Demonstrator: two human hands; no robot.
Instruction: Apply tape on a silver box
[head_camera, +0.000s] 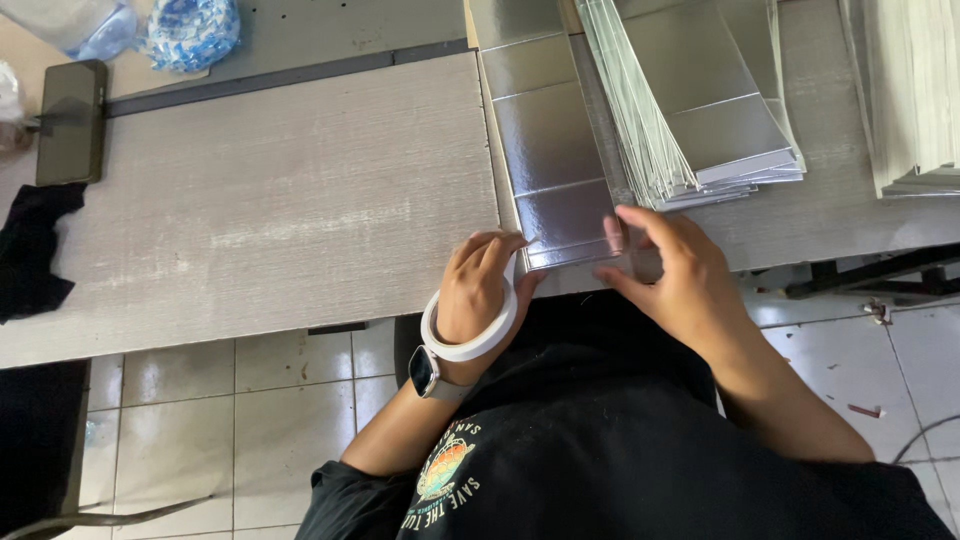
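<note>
Left hand (478, 285), fingers curled, presses the near end of a long silver card strip (548, 150) at the table (280, 210) edge (white tape roll (470, 335) round its wrist). Right hand (675, 280), fingers half spread, touches the strip's rt corner, beside a silver sheet stack (700, 110).
</note>
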